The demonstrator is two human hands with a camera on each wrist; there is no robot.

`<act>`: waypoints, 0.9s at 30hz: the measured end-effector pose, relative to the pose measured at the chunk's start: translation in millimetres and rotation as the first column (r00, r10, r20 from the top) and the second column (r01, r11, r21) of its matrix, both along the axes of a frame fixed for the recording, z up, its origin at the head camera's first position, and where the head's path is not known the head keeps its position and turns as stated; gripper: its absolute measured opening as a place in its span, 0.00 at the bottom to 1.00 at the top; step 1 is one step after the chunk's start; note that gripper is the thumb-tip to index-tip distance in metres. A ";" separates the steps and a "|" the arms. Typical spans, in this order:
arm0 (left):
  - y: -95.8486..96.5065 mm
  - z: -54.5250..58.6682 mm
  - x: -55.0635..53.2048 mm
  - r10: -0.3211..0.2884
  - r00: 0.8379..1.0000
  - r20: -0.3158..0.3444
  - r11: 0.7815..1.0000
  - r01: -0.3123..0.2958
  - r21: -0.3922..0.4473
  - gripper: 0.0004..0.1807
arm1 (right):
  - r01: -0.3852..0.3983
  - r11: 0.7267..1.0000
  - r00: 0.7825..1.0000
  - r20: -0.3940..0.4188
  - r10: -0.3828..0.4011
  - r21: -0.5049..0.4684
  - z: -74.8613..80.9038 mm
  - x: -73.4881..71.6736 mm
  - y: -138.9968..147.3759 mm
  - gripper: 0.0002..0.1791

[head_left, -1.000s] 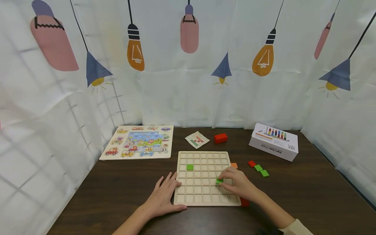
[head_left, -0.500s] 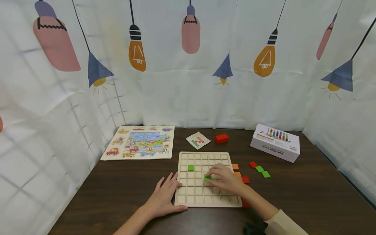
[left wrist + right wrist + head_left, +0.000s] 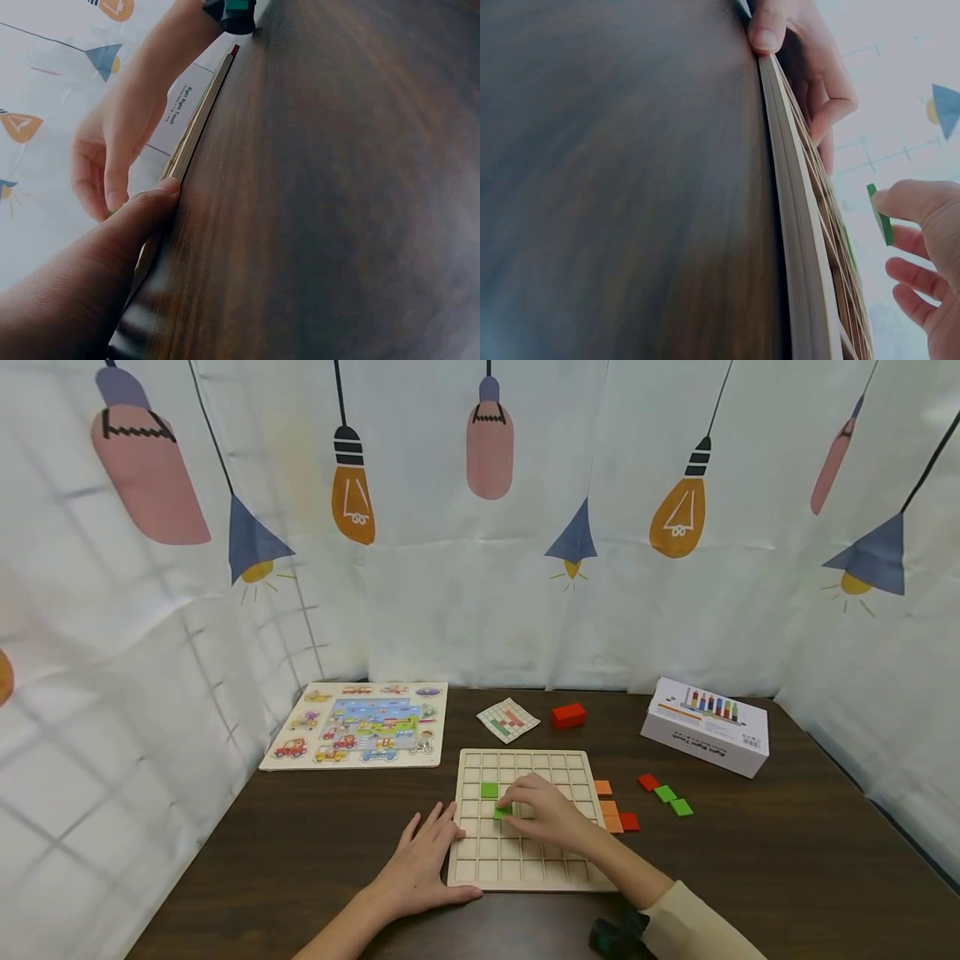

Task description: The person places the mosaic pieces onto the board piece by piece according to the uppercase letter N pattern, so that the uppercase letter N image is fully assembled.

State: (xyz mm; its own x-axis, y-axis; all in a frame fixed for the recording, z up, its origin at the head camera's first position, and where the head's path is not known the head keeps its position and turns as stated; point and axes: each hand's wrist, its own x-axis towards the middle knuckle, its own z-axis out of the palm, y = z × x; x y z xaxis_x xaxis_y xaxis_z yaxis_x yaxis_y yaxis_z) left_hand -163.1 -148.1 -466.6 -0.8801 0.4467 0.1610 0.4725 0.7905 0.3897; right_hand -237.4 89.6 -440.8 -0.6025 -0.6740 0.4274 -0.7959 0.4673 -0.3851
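Note:
My right hand (image 3: pixel 546 812) pinches a green square tile (image 3: pixel 880 215) between thumb and fingers, over the left part of a wooden grid board (image 3: pixel 531 875). In the right wrist view the tile is held on edge, apart from the board. Another green tile (image 3: pixel 489 790) lies in a cell near the board's upper left, just beyond the held one. My left hand (image 3: pixel 420 867) rests at the board's left side with fingers spread, its thumb touching the front left corner.
Orange tiles (image 3: pixel 610 808) and a red tile (image 3: pixel 630 822) lie along the board's right edge. Farther right are a red tile (image 3: pixel 648 782) and two green ones (image 3: pixel 682 807). Behind stand a pattern card (image 3: pixel 507 720), a red block (image 3: pixel 567 716), a white box (image 3: pixel 705 727) and a picture puzzle (image 3: pixel 356 725).
My right hand has carried the green tile leftward across the board, from its right side to near the other green tile. The left hand has stayed at the board's edge.

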 end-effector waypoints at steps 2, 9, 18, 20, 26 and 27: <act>0.2 0.0 0.3 0.000 1.000 -0.002 1.000 0.000 0.001 0.36 | 0.005 1.000 1.000 -0.007 -0.005 0.001 -0.1 -1.0 -4.8 0.07; 0.1 -0.3 0.7 0.002 1.000 -0.026 1.000 -0.003 -0.008 0.36 | 0.028 0.999 0.999 -0.045 -0.027 0.026 -2.1 -4.1 -17.2 0.06; -0.3 -0.4 0.8 -0.004 1.000 -0.026 1.000 0.004 0.000 0.36 | 0.041 0.998 0.999 -0.006 -0.040 0.040 -10.7 -9.6 -24.0 0.04; -0.5 -0.3 0.7 -0.006 1.000 -0.024 1.000 0.006 0.002 0.36 | 0.046 0.998 0.999 -0.004 -0.046 0.045 -12.3 -10.5 -24.9 0.04; -0.8 -0.7 0.3 -0.008 1.000 -0.021 1.000 0.008 0.002 0.36 | 0.057 0.997 0.998 -0.007 -0.057 0.051 -13.2 -11.7 -26.2 0.04; -0.8 -0.7 0.2 -0.008 1.000 -0.022 1.000 0.008 0.002 0.36 | 0.057 0.997 0.998 -0.009 -0.056 0.050 -13.2 -11.9 -26.2 0.04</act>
State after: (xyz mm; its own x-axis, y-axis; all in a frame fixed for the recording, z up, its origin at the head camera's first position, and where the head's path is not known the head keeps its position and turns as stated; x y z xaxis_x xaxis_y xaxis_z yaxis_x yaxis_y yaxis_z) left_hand -162.9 -148.9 -467.3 -0.8727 0.4533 0.1812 0.4873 0.7860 0.3806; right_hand -249.3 63.4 -454.0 -0.6371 -0.6598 0.3984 -0.7704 0.5301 -0.3542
